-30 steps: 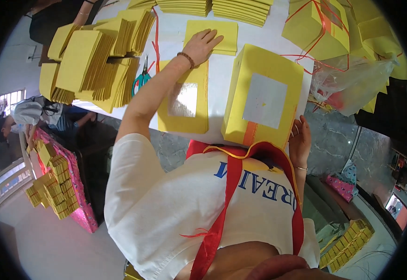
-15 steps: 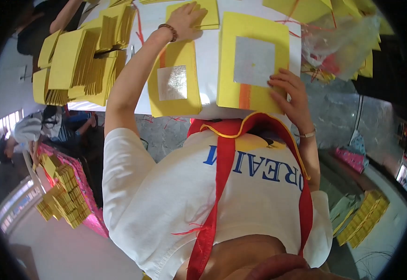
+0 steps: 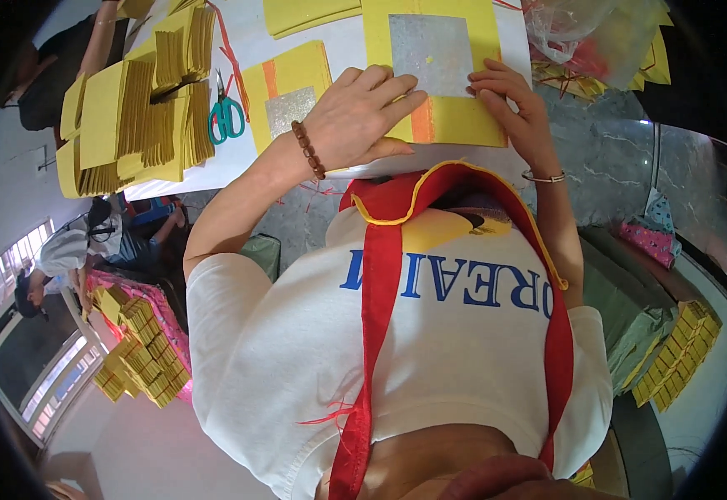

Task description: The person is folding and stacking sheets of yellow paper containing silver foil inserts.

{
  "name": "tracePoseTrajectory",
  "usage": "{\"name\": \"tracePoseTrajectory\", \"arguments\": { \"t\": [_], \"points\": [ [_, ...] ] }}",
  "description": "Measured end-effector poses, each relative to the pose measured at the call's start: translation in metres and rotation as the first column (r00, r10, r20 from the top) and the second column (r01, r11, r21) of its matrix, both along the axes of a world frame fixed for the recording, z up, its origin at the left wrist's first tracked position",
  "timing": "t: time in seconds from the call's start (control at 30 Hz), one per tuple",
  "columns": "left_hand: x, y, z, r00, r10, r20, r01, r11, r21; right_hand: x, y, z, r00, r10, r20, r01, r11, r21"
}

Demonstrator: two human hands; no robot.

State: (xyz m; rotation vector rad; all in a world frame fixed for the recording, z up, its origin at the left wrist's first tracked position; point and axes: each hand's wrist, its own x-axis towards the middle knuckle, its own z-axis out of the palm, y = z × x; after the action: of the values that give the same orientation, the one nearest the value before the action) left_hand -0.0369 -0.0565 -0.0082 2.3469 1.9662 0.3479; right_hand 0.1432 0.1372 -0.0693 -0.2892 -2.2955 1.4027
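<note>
A stack of yellow paper (image 3: 459, 121), topped by a silver square with an orange stripe, lies before me on the white table. Across its left edge rests my left hand (image 3: 367, 112), open, fingers stretched over the paper. My right hand (image 3: 513, 108) is open too, its slightly bent fingertips touching the stack's right edge by the silver square. A smaller yellow sheet or stack (image 3: 297, 62) with a silver square lies to the left, partly hidden by my left hand. Beyond it is another yellow paper stack (image 3: 309, 15).
Green-handled scissors (image 3: 227, 117) and red string (image 3: 232, 54) lie left of the papers. Folded yellow bundles (image 3: 122, 112) crowd the table's left side. A clear plastic bag (image 3: 588, 33) is at the far right. Another person (image 3: 63, 254) sits at lower left beside more yellow bundles (image 3: 147, 342).
My left hand has come back from the far yellow stack to the left edge of the large one. My right hand stays at its right edge. The scissors now show fully.
</note>
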Motion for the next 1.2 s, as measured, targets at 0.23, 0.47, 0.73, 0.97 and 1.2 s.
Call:
{"name": "tracePoseTrajectory", "arguments": {
  "t": [0.23, 0.47, 0.73, 0.97, 1.2],
  "points": [
    [-0.006, 0.002, -0.001, 0.884, 0.043, 0.466, -0.044, 0.999, -0.008, 0.003, 0.003, -0.006, 0.999, 0.006, -0.044, -0.015, 0.974, -0.227],
    [-0.016, 0.008, 0.003, 0.648, 0.359, 0.672, -0.151, 0.925, -0.349, 0.004, 0.006, -0.006, 0.998, 0.051, -0.027, -0.055, 0.977, -0.204],
    [-0.025, 0.012, -0.002, 0.580, 0.383, 0.718, -0.096, 0.908, -0.407, 0.004, 0.005, -0.009, 1.000, -0.002, 0.013, 0.005, 0.968, -0.250],
    [-0.025, 0.012, -0.007, 0.518, 0.385, 0.764, -0.107, 0.915, -0.389, 0.006, 0.002, -0.012, 0.996, -0.062, 0.057, 0.076, 0.952, -0.295],
    [-0.026, 0.014, -0.009, 0.465, 0.423, 0.778, -0.097, 0.897, -0.430, 0.008, 0.008, -0.017, 1.000, -0.020, -0.004, 0.018, 0.984, -0.179]
  ]
}}
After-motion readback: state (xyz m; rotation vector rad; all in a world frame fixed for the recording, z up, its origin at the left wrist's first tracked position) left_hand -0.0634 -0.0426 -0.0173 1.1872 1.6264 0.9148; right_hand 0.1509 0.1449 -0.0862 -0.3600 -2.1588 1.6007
